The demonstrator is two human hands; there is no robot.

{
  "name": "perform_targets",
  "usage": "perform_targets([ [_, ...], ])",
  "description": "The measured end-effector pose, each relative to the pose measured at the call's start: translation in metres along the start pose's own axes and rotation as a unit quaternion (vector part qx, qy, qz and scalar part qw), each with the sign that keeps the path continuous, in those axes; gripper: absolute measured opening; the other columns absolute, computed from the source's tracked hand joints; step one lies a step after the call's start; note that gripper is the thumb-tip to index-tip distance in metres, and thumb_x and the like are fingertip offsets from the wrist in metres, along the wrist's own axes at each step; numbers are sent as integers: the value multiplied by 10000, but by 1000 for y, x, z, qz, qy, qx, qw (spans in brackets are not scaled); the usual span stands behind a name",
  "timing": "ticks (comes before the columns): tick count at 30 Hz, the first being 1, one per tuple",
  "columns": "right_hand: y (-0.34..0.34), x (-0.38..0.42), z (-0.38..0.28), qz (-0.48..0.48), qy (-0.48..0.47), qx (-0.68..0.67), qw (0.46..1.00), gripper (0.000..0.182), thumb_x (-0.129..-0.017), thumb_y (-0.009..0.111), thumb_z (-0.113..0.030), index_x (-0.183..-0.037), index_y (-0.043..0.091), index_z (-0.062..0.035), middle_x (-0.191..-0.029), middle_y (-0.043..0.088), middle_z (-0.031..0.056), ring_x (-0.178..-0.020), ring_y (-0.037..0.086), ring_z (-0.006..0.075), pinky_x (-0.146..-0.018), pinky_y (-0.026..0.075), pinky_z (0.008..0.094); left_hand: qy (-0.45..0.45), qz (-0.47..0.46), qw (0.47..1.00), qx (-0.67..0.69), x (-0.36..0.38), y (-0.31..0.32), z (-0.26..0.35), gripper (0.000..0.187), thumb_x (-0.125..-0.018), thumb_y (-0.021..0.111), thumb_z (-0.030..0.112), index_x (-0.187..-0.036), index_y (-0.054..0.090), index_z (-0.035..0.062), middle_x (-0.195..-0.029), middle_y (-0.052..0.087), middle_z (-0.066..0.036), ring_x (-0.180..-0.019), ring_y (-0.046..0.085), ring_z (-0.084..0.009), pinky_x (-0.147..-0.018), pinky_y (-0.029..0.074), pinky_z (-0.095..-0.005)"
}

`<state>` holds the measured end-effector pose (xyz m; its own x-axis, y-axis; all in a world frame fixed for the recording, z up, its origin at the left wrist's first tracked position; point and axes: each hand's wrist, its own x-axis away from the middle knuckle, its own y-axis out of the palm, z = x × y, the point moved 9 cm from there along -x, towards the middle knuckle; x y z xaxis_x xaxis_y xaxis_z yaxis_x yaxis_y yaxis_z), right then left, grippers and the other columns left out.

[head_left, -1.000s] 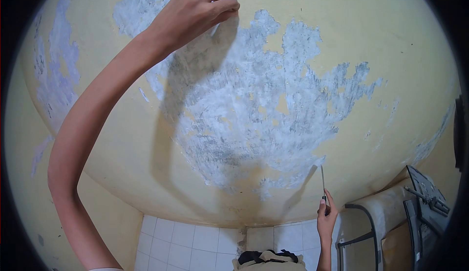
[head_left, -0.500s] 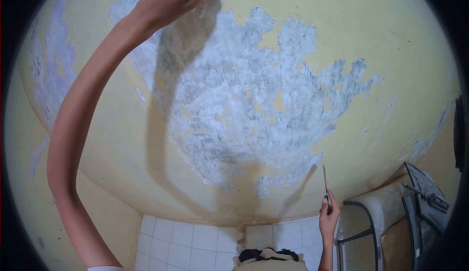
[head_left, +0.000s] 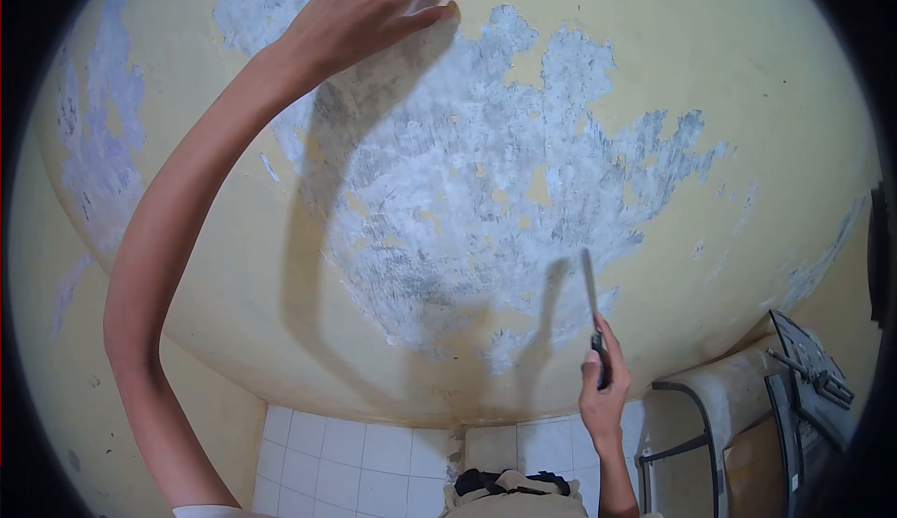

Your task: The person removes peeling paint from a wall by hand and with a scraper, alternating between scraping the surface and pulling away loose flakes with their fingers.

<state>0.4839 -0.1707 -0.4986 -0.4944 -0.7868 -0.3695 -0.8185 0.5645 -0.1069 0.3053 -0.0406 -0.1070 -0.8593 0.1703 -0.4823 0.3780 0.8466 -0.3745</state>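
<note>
The yellow-painted wall in front of me has a large patch of peeled paint, showing whitish-grey plaster with small flakes of yellow left on it. My left hand is raised high at the wall, over the upper part of the bare patch. Its fingers are bent, with a gap between thumb and forefinger and nothing seen in it. Lower right, my right hand grips the dark handle of a putty knife. The thin blade points up, seen almost edge-on, and overlaps the lower right of the patch.
White floor tiles lie below the wall. At the right stand a dark metal frame, a brown board and dark panels with a bracket. More peeled plaster shows at the far left.
My left hand has come down and right, with its fingers now more in view. My right hand has moved up and left, bringing the putty knife over the bare plaster.
</note>
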Motion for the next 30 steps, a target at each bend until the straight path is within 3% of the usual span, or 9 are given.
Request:
perform_targets([
  [2, 21, -2, -35, -52, -103, 13, 993, 442, -981, 495, -49, -1419, 532, -8, -1127, 692, 162, -730, 524, 98, -693, 474, 258, 37, 2, 999, -20, -2, 1, 3, 238, -893, 746, 207, -1041, 610, 80, -1055, 595, -88, -973, 606, -251, -859, 528, -388],
  [8, 66, 3, -50, -113, -78, -13, 990, 438, -990, 519, -69, -1422, 521, 7, -1164, 692, 183, -762, 543, 102, -709, 479, 255, -3, 66, 997, 28, -4, 6, -4, 217, -924, 716, 234, -1021, 619, 67, -1029, 602, -87, -938, 609, -240, -823, 533, -389],
  [9, 74, 3, -50, -116, -57, -17, 991, 436, -999, 522, -77, -1427, 516, 7, -1159, 694, 177, -763, 536, 93, -697, 472, 247, -83, 107, 986, 99, -3, 2, -14, 226, -952, 682, 257, -1013, 625, 46, -1008, 604, -97, -913, 611, -243, -800, 533, -392],
  [10, 80, -4, -64, -97, -88, -30, 991, 441, -1006, 529, -80, -1441, 506, -6, -1138, 697, 167, -766, 530, 87, -683, 464, 241, -159, 148, 961, 169, 2, 1, -29, 255, -980, 647, 279, -1004, 631, 26, -988, 605, -107, -888, 612, -246, -776, 534, -395],
  [13, 100, -31, -138, -43, -204, -43, 977, 460, -997, 527, -39, -1455, 496, -19, -1119, 693, 176, -763, 544, 94, -688, 470, 243, -110, 239, 953, 148, 16, -16, -38, 327, -1016, 580, 303, -983, 638, -17, -945, 605, -129, -843, 610, -253, -732, 526, -388],
  [16, 127, -63, -202, 47, -325, -36, 944, 487, -981, 523, -4, -1466, 480, -6, -1018, 685, 205, -702, 562, 133, -663, 478, 262, -131, 237, 955, 121, 37, -19, -63, 298, -1007, 567, 257, -977, 630, -33, -920, 590, -150, -839, 604, -262, -728, 513, -382],
  [17, 136, -70, -214, 58, -325, -29, 944, 487, -981, 523, -4, -1466, 480, -6, -1018, 685, 205, -702, 562, 133, -663, 478, 262, -137, 222, 957, 127, 46, -26, -65, 284, -1000, 573, 245, -983, 623, -34, -932, 586, -154, -855, 603, -264, -729, 512, -385],
  [22, 154, -78, -243, 131, -289, 8, 948, 491, -974, 516, 10, -1461, 460, 42, -681, 559, 161, -548, 493, 159, -546, 438, 311, -73, 222, 967, 101, 70, -32, -63, 257, -980, 589, 229, -1008, 602, -26, -984, 563, -154, -905, 588, -277, -753, 508, -395],
  [30, 171, -72, -246, 218, -277, 7, 936, 464, -987, 504, -9, -1444, 467, 60, -624, 513, 156, -502, 488, 173, -505, 415, 318, -29, 236, 962, 131, 72, -17, -64, 253, -984, 585, 238, -1032, 595, -10, -1007, 543, -153, -915, 572, -281, -803, 522, -401],
])
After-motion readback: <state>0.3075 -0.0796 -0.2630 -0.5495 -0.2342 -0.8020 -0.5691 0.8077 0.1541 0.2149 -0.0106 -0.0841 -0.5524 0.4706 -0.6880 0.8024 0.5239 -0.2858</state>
